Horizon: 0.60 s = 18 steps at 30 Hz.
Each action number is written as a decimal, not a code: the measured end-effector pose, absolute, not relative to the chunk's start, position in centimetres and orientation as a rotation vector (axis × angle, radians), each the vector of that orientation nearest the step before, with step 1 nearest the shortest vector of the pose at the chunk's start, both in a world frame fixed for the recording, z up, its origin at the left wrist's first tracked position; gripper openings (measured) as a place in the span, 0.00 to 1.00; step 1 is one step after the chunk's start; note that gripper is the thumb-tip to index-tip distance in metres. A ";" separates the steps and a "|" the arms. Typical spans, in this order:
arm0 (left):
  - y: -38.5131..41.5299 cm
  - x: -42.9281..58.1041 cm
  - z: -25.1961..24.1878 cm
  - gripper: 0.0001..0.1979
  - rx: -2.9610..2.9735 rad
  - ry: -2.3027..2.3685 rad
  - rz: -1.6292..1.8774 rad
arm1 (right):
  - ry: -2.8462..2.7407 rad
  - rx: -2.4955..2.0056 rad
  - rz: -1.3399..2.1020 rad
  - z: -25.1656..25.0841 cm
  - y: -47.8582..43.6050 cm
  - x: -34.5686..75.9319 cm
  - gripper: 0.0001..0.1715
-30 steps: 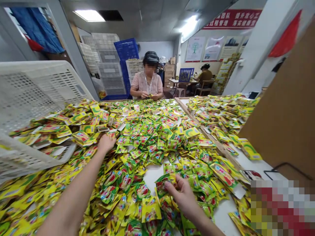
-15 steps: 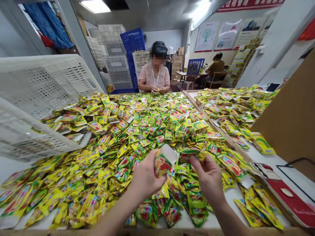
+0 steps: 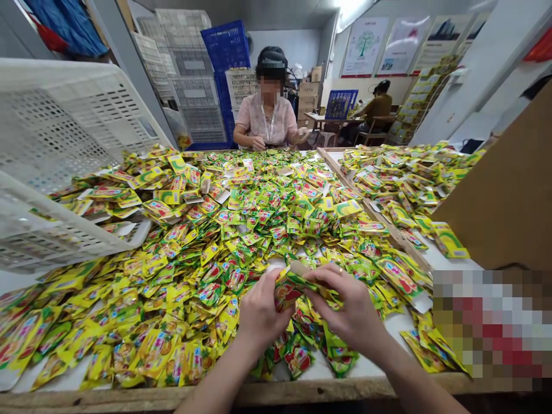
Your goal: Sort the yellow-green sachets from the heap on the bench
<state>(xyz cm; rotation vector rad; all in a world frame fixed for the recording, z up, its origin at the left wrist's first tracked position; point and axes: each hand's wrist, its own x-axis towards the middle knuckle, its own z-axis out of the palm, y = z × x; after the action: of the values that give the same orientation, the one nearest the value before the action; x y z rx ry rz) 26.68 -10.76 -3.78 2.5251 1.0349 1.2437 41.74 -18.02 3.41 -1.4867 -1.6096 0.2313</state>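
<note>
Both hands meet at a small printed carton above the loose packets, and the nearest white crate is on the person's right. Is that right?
Not quite: the nearest white crate is on the person's left, as the current head view shows. The left hand and right hand do meet at a small printed carton above the loose packets.

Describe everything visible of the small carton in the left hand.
The small carton looks like thin printed card, yellow and green with red artwork. It sits tilted above the pile of packets, gripped between the left hand's thumb and fingers. A pale flap shows at its upper right, beside the right hand's fingers, which partly hide that end.
</note>
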 end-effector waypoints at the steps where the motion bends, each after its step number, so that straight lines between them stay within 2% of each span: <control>1: -10.8 26.6 -3.7 0.24 2.525 0.976 1.249 | -1.620 -1.527 0.356 3.9 -17.9 42.1 0.08; 3: -10.8 26.6 -3.6 0.23 2.517 0.858 1.255 | -1.646 -1.564 0.538 4.7 -17.6 42.7 0.09; 8: -10.9 26.7 -3.6 0.22 2.635 0.844 1.282 | -1.681 -1.526 0.548 5.1 -16.4 42.3 0.11; 10: -10.8 26.6 -3.7 0.23 2.645 0.915 1.298 | -1.556 -1.470 0.779 4.7 -15.7 42.1 0.09; 13: -10.7 26.5 -3.8 0.24 2.588 0.999 1.283 | -1.340 -1.394 1.032 4.4 -15.1 42.2 0.14; 18: -11.1 26.6 -3.4 0.27 2.525 0.982 1.187 | -1.418 -1.553 0.455 4.1 -15.5 42.2 0.07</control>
<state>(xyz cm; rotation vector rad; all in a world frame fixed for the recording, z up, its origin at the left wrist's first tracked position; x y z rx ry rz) 26.60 -11.08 -3.36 2.5253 0.9824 1.1872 42.24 -15.47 4.10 -1.5529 -1.4181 0.4549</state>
